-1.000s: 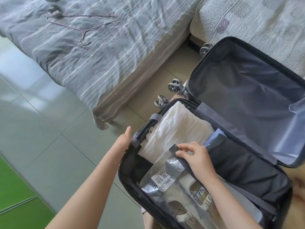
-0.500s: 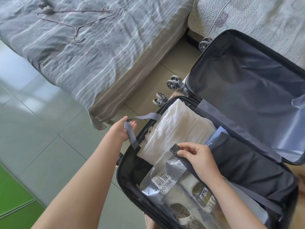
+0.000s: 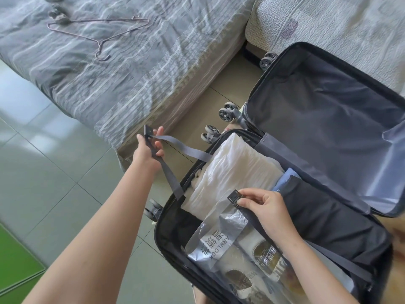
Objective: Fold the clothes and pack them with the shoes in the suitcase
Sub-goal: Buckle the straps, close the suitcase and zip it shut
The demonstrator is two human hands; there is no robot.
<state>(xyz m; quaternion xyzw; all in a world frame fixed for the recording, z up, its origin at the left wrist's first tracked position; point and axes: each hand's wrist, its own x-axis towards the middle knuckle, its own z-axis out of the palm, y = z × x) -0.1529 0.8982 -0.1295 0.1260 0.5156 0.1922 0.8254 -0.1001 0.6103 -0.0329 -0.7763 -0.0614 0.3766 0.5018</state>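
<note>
Grey webbing strap point(image 3: 188, 150) runs from the suitcase's point(image 3: 163, 229) left edge out to the left hand point(image 3: 149, 150), whose fingers curl round it just below its buckle half point(image 3: 147, 131). The right hand point(image 3: 264, 208) pinches the mating clasp point(image 3: 234, 196) over the middle of the packed half, above the white folded garment point(image 3: 236, 167), dark folded clothes point(image 3: 328, 218) and the clear shoe bag point(image 3: 219, 244). The two halves lie well apart, across the case's width; the left one likely travels inward. Bag print reads "ARMLOCK", perhaps cut off, plus Chinese characters.
</note>
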